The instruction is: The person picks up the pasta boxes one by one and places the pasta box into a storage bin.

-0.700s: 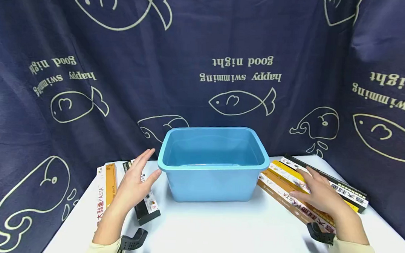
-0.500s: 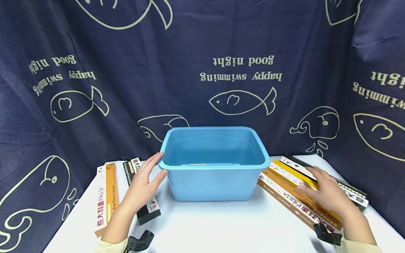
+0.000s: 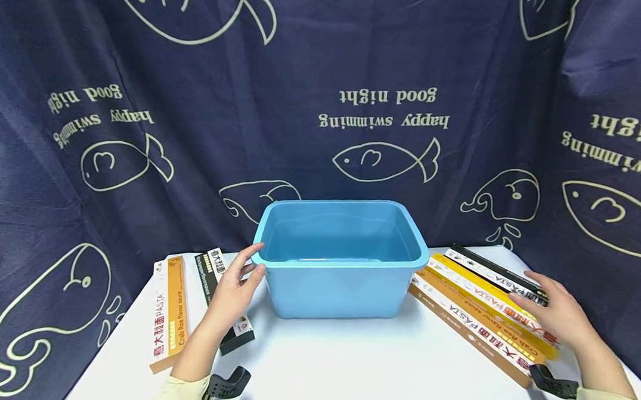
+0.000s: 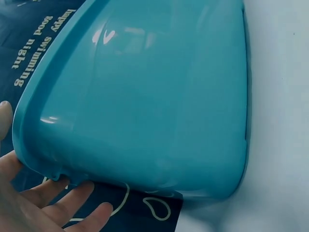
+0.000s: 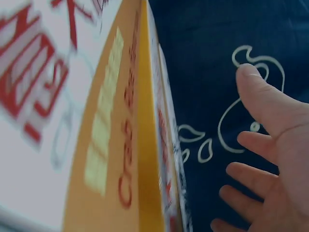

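Note:
My left hand [image 3: 236, 283] is at the front left corner of a blue plastic bin [image 3: 338, 293], its index finger touching the rim. In the left wrist view, that hand's fingers [image 4: 72, 202] reach past the bin's corner without curling round it. My right hand [image 3: 565, 315] hovers over the near ends of the pasta boxes on the right, fingers spread and nothing held. Those are a white and orange pasta box [image 3: 473, 317], a yellow pasta box [image 3: 469, 282] and a black pasta box [image 3: 502, 271], side by side. The right wrist view shows the orange box [image 5: 104, 121] beside the hand.
Left of the bin lie another white and orange pasta box [image 3: 172, 313] and a black pasta box [image 3: 208, 272], below and beside my left forearm. A dark blue cloth [image 3: 302, 133] with fish drawings hangs behind the white table [image 3: 356, 368].
My left hand has moved right, from above the left black pasta box to the bin's rim. My right hand has moved right and slightly down across the pasta boxes.

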### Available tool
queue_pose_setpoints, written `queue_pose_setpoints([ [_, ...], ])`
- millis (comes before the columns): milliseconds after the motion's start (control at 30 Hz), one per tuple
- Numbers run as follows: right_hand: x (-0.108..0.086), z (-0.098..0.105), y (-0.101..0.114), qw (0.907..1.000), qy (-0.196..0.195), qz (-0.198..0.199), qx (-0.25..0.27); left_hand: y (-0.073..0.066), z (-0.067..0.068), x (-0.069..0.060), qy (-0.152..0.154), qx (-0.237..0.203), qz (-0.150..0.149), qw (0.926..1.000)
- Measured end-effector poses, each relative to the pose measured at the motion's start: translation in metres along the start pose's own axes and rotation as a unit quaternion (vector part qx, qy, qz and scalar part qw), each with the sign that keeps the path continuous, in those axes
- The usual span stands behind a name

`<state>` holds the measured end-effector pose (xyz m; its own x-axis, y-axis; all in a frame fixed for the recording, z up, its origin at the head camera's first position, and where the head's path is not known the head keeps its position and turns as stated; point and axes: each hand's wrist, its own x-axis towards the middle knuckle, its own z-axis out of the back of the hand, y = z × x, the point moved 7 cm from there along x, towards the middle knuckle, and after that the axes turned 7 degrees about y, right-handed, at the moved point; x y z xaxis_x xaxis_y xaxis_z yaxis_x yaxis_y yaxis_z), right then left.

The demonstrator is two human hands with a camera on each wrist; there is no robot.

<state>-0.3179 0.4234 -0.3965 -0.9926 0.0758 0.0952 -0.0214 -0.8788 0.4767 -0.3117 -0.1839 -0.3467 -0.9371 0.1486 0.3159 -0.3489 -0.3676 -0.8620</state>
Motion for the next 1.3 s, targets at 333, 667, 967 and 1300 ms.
queue_pose_setpoints([
  [333, 0.0, 0.007, -0.045, 0.9974, -0.041, -0.054, 0.026, 0.002, 0.0, 0.002, -0.016, -0.002, 0.0, 0.9999],
  [667, -0.003, 0.003, -0.077, 0.993, -0.036, -0.1, 0.052, 0.006, -0.001, 0.003, -0.027, 0.014, 0.009, 0.9995],
  [967, -0.005, -0.007, -0.104, 0.9841, -0.007, -0.171, 0.047, 0.007, -0.003, 0.003, -0.027, 0.007, 0.01, 0.9996],
  [1300, -0.006, -0.005, -0.107, 0.9825, 0.006, -0.178, 0.054, 0.005, -0.002, 0.002, -0.032, -0.006, 0.025, 0.9992],
])
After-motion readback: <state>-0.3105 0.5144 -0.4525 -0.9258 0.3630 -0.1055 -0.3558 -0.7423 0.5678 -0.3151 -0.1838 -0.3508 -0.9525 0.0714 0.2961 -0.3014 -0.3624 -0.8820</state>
